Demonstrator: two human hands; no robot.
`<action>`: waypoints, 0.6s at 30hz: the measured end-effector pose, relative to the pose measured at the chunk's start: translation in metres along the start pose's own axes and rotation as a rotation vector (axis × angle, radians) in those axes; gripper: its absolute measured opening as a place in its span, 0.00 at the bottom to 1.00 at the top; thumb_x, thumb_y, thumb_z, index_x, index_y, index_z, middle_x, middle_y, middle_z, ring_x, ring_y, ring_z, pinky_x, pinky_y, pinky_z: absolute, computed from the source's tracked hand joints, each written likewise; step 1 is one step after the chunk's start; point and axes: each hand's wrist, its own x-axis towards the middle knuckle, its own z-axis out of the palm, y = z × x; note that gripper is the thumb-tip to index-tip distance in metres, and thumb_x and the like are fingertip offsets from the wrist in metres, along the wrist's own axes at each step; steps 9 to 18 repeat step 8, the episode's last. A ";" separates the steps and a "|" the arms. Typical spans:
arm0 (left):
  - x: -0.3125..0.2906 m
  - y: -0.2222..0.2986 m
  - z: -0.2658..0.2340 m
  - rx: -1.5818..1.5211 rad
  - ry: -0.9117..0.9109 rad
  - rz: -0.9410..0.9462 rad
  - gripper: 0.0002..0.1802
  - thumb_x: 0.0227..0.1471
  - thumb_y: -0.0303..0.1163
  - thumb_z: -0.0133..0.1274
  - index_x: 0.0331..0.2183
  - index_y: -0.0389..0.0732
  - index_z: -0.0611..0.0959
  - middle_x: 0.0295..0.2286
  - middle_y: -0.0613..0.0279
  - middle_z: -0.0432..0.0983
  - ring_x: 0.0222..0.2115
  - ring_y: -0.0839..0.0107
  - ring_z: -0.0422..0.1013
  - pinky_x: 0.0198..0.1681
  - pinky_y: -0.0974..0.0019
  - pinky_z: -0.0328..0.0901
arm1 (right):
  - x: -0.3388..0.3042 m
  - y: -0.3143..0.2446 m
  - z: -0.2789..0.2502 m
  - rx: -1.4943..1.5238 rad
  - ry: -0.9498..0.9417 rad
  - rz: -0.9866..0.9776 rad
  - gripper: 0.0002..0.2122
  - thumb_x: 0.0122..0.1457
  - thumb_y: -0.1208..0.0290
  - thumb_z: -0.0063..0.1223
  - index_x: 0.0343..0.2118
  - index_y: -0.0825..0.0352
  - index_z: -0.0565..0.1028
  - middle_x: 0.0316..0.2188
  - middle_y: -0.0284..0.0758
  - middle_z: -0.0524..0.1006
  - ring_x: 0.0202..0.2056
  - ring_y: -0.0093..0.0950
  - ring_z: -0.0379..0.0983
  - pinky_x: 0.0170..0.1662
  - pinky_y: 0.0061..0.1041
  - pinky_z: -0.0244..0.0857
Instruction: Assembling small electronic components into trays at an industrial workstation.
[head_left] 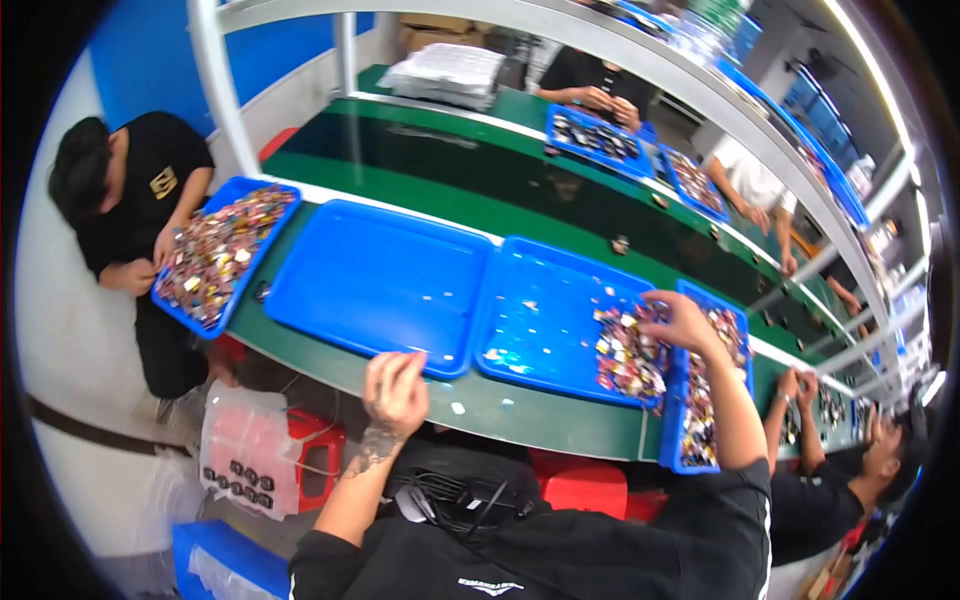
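Observation:
My left hand (pixel 396 392) is raised at the near rim of a blue tray (pixel 385 275) that holds only a few tiny pale bits. Its fingers are curled together; whatever they may hold is too small to make out. Over the right end of a second blue tray (pixel 560 310) reaches my right hand (pixel 682 324), thumb and fingers apart at the edge of a heap of small mixed parts (pixel 628 355). Small shiny pieces lie scattered across this tray's left part. A narrower blue tray (pixel 676 455), full of similar parts, sits under my right forearm.
At the left, a person (pixel 140 190) handles parts at a full blue tray (pixel 290 195). A green conveyor belt (pixel 420 150) runs behind my trays, with more workers across it and one at right. A metal frame (pixel 225 90) rises overhead. Red stools (pixel 580 485) stand below the table.

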 end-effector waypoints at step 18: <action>0.001 -0.004 -0.010 -0.090 0.050 0.099 0.18 0.38 0.24 0.57 0.37 0.39 0.83 0.31 0.61 0.75 0.33 0.63 0.73 0.35 0.63 0.72 | 0.024 0.073 -0.015 -0.457 -0.139 -0.383 0.24 0.61 0.65 0.49 0.59 0.65 0.65 0.58 0.44 0.66 0.59 0.36 0.61 0.63 0.36 0.50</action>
